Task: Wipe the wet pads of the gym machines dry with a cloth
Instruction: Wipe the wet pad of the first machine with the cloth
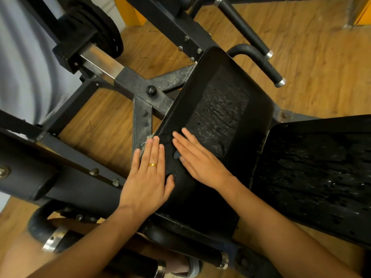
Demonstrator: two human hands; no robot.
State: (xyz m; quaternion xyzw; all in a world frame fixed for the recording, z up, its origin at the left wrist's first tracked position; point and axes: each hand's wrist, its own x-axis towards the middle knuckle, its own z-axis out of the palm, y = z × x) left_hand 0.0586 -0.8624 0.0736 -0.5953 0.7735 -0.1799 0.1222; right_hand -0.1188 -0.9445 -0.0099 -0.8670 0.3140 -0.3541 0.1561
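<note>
A long black seat pad (pixel 220 105) runs away from me, its middle beaded with water drops. A dark textured cloth (pixel 175 167) with a frayed pale corner lies spread over the pad's near end. My left hand (pixel 148 175), with a gold ring, presses flat on the cloth's left edge, fingers straight. Just to its right, my right hand (pixel 198 159) also lies flat on the cloth, fingers pointing up and left. A second black pad (pixel 321 173) at the right is covered with water drops.
The machine's black steel frame (pixel 140 91) crosses under the pad. Weight plates (pixel 108 37) hang at the upper left, two bar handles (pixel 261 63) stick out at the upper right, and a black roller pad (pixel 26 177) sits at the left. Wooden floor (pixel 321 57) surrounds it all.
</note>
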